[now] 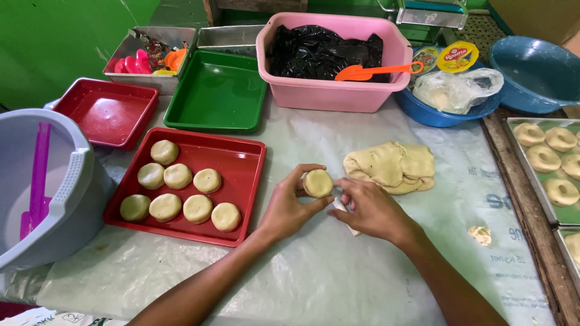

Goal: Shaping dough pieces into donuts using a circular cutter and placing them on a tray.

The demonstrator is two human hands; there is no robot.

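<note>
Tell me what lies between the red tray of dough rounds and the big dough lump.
In the head view, the left hand holding a dough round, over bare plastic sheet.

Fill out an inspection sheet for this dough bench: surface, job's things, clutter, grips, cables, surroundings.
Surface: table under a pale plastic sheet, a dough scrap lying on it.
Job's things: dough disc held above the sheet; dough lump just behind it; red tray with eight discs.
Clutter: empty red dish, green tray, pink tub with black bag and orange scoop, blue bowls, grey bucket.
Grips: left hand pinches the disc; right hand touches its edge, a white tool partly hidden under it.
Cables: nothing seen.
Surroundings: green wall; metal trays of ring-shaped dough at right.
</note>
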